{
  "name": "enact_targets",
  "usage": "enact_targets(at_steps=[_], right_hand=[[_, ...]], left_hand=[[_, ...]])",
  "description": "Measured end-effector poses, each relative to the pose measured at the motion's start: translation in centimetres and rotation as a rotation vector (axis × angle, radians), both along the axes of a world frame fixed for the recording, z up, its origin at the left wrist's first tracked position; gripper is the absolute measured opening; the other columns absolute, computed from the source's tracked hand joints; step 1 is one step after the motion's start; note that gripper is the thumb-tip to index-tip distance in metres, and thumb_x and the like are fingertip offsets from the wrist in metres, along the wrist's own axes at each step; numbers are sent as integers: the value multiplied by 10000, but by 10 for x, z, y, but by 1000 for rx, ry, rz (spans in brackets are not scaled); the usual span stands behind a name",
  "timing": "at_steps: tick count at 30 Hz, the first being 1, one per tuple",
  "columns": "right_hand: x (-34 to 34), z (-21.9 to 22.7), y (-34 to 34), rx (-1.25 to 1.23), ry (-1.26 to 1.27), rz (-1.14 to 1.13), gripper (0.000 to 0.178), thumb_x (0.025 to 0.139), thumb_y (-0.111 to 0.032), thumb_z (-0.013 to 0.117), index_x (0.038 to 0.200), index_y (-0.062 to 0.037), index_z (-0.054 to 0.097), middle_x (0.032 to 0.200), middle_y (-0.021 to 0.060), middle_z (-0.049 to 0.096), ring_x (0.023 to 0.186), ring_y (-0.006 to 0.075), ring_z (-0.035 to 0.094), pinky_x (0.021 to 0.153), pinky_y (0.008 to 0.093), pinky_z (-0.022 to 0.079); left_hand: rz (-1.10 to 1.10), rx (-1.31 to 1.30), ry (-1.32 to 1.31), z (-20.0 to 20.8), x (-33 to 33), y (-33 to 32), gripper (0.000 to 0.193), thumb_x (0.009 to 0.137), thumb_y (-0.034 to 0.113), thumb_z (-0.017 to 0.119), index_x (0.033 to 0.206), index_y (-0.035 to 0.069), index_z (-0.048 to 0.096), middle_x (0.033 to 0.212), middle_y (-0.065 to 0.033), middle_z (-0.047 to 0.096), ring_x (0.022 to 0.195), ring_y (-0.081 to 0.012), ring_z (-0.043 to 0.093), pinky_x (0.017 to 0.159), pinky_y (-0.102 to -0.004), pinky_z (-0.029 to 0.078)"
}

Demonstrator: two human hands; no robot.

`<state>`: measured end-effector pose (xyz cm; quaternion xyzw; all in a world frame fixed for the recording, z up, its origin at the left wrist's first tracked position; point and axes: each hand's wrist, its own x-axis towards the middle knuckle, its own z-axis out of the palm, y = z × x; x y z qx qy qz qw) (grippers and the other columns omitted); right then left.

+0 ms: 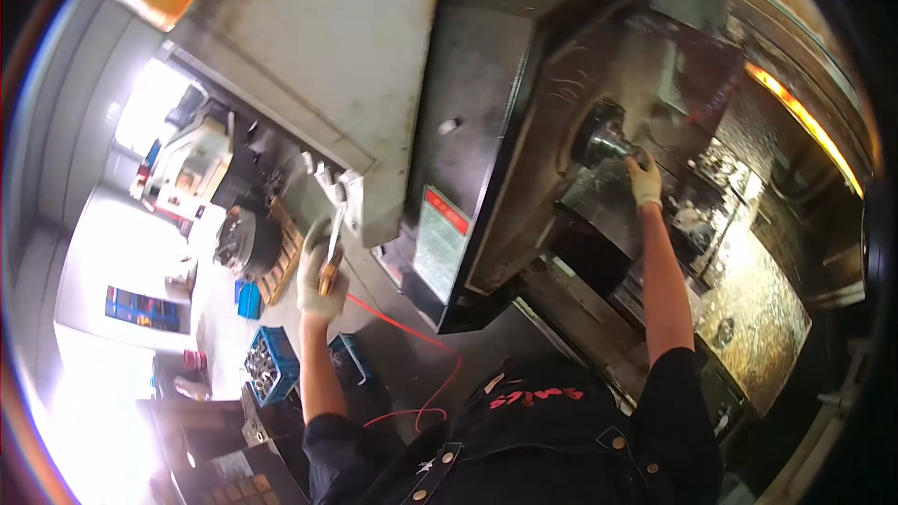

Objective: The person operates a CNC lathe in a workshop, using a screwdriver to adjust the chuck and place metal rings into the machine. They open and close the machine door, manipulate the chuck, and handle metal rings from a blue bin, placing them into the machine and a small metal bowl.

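Note:
Inside the open lathe, my right hand point(644, 178), in a pale glove, reaches to a shiny round metal workpiece point(610, 147) at the dark chuck point(601, 122). Its fingers curl against the workpiece's outer end; whether the chuck clamps the piece is hard to see. Out to the left, my left hand point(316, 273), gloved too, is closed around a slim tool with a silvery shaft and an amber-brown end point(328, 278). The tool points upward, close to a light metal bracket point(349, 196) on the machine's edge. Its exact kind does not show.
A dark machine door point(468, 131) with a red-and-white label stands between my arms. Metal chips lie around the tooling point(692, 224) and bright tray point(762, 309). A red hose point(426, 340) crosses the floor. At left are a blue crate point(271, 365) of metal parts and a wooden pallet point(281, 257).

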<state>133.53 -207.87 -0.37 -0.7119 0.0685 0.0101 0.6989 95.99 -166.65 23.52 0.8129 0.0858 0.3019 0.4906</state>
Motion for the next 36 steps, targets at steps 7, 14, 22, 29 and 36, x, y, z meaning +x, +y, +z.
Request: enact_targets(at_steps=[7, 14, 22, 29, 36], right_hand=[[11, -19, 6, 95, -77, 37, 519, 809, -182, 615, 1278, -72, 422, 1135, 93, 534, 874, 137, 504, 768, 247, 404], [4, -24, 4, 28, -92, -49, 505, 812, -187, 605, 1277, -102, 430, 1085, 65, 561, 866, 110, 497, 785, 236, 398], [-26, 13, 24, -42, -85, -162, 539, 786, -245, 606, 1264, -65, 434, 1136, 128, 565, 1009, 178, 536, 848, 284, 392], [-43, 23, 13, -355, 64, -202, 527, 749, -327, 598, 1172, -29, 498, 1028, 213, 586, 963, 315, 567, 820, 368, 430], [-251, -10, 107, 158, 37, 580, 341, 770, -194, 567, 1078, -48, 566, 958, 97, 622, 852, 160, 568, 779, 294, 454]], left_hand=[[-74, 852, 114, 29, 53, 17, 342, 560, -50, 528, 883, 53, 563, 1254, -232, 403, 842, -350, 534, 730, -385, 436], [-104, 746, 142, 34, 57, 19, 380, 531, -54, 488, 893, 40, 557, 1004, -180, 538, 851, -345, 489, 756, -393, 400], [-106, 571, 114, 10, 51, 44, 368, 534, -35, 466, 883, 28, 563, 848, -151, 519, 802, -314, 486, 716, -361, 400], [-154, 395, -76, -30, 66, 53, 410, 597, -55, 459, 998, 20, 503, 1148, -140, 456, 819, -235, 487, 720, -290, 392], [-92, 741, -229, -34, 67, 36, 494, 547, -117, 461, 1021, 21, 483, 1244, -149, 464, 994, -310, 498, 828, -379, 418]])
